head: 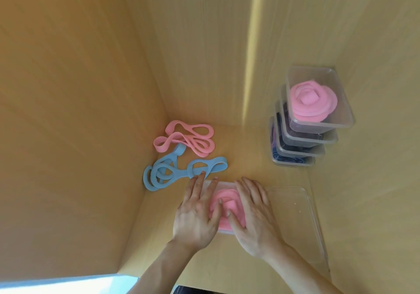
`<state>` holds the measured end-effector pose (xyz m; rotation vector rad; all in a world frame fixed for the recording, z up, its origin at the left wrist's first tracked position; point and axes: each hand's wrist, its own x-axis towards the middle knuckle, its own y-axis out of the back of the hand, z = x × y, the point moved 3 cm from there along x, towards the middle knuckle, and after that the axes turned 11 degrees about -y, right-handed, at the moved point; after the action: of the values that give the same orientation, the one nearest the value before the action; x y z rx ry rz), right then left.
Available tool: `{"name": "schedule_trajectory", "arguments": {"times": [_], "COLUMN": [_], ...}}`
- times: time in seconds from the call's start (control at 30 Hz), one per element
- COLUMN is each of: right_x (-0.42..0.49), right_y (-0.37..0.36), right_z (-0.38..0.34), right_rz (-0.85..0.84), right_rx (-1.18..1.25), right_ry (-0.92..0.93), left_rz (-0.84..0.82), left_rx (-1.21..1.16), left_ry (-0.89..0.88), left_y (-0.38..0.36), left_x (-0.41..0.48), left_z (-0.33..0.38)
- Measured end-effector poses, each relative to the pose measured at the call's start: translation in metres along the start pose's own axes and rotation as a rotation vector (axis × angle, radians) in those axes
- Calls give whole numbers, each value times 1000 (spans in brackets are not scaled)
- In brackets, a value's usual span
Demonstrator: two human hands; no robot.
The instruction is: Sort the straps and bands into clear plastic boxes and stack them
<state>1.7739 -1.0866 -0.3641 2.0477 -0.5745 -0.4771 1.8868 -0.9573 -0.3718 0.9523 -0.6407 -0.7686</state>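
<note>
Left hand (197,218): fingers spread, pressing the coiled pink band (223,205).
Right hand (254,216): likewise, flat.
Clear box (225,232): mostly hidden under both hands.
Stack (304,132): beyond the box; lower contents possibly dark straps.

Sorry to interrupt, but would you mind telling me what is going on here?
A person is packing stretchy bands into clear boxes. Both hands, left and right, press a coiled pink band down into an open box. A spare lid lies to the right. Loose pink bands and blue bands still wait, and a stack of four filled boxes stands behind.
</note>
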Motion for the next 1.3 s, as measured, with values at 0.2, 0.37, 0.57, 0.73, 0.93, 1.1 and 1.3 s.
{"name": "schedule_trajectory", "arguments": {"times": [0.2,0.37,0.57,0.73,0.93,1.1,1.3], "right_x": [1,9,13,14,15,15,17], "right_y": [4,14,9,7,7,9,13], "right_z": [-2,-13,-15,-16,-15,-17,-20], "right_rz": [-97,-160,-139,-70,-46,7,-13], "right_rx": [-264,-244,-244,-270,-213,-140,-59], "right_ry": [77,102,197,199,187,205,144], "left_rz": [-20,-32,-11,-54,-28,11,104], "left_rx": [-170,-540,-739,-805,-857,-942,-1075], "left_ry": [7,115,150,164,213,244,339], "left_y": [8,20,24,35,29,29,38], "left_x": [2,5,4,5,2,3,2], "left_z": [0,-12,-7,-6,-4,-7,-22]}}
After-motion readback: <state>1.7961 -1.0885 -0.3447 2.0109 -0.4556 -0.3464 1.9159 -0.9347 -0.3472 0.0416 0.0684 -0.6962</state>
